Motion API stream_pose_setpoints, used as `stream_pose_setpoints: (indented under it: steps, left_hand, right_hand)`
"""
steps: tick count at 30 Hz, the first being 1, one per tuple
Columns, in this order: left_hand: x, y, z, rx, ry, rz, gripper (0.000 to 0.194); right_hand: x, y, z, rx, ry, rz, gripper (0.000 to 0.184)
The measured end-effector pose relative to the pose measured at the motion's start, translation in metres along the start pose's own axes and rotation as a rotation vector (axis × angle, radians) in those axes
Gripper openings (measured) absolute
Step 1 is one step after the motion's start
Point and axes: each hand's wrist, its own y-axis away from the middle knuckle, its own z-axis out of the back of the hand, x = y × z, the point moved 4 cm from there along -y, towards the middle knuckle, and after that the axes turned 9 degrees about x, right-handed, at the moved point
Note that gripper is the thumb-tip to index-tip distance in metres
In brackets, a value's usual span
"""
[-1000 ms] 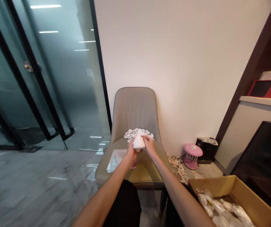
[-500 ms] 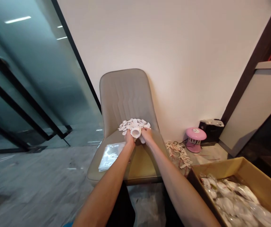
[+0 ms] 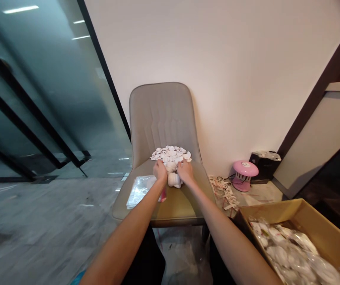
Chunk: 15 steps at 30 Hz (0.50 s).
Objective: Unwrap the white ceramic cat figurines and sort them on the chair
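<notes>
The left hand (image 3: 159, 171) and right hand (image 3: 185, 171) rest palm-down on the seat of a beige upholstered chair (image 3: 161, 118), at the near edge of a heap of white round discs (image 3: 170, 154). A bunched white lump (image 3: 174, 179) lies between the hands, just beside both. Finger grip on it: cannot be determined. A clear plastic bag (image 3: 140, 192) lies on the seat, left of the left hand. A cardboard box (image 3: 315, 225) of plastic-wrapped packets sits at lower right.
</notes>
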Motion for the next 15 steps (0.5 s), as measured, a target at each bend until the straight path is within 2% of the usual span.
stream_pose_setpoints:
  steps: [3,5,7,9,10,11,13,15]
  left_hand:
    - [-0.004,0.011,0.007,-0.080,-0.123,-0.055,0.018]
    - [-0.010,0.018,0.010,-0.083,-0.176,-0.097,0.017]
    - [-0.019,0.022,0.012,-0.069,-0.205,-0.134,0.018]
    - [-0.030,0.024,0.017,-0.048,-0.216,-0.166,0.019]
    - [-0.036,0.024,0.019,-0.038,-0.224,-0.189,0.020]
    - [-0.042,0.025,0.022,-0.030,-0.235,-0.217,0.020]
    - [-0.053,0.026,0.027,-0.023,-0.247,-0.264,0.020]
    - [-0.060,0.026,0.031,-0.023,-0.235,-0.270,0.019]
  right_hand:
    - [0.000,0.012,-0.001,0.039,0.101,0.009,0.042]
    - [0.004,0.018,0.005,0.021,0.156,0.033,0.044]
    - [0.017,0.024,0.023,-0.044,0.161,0.105,0.042]
    - [0.041,0.040,0.052,-0.094,0.125,0.242,0.035]
    - [0.055,0.054,0.068,-0.093,0.108,0.307,0.034]
    - [0.070,0.074,0.084,-0.045,0.028,0.448,0.035]
    - [0.088,0.127,0.110,0.085,-0.103,0.641,0.039]
    - [0.080,0.186,0.125,0.099,-0.118,0.646,0.039]
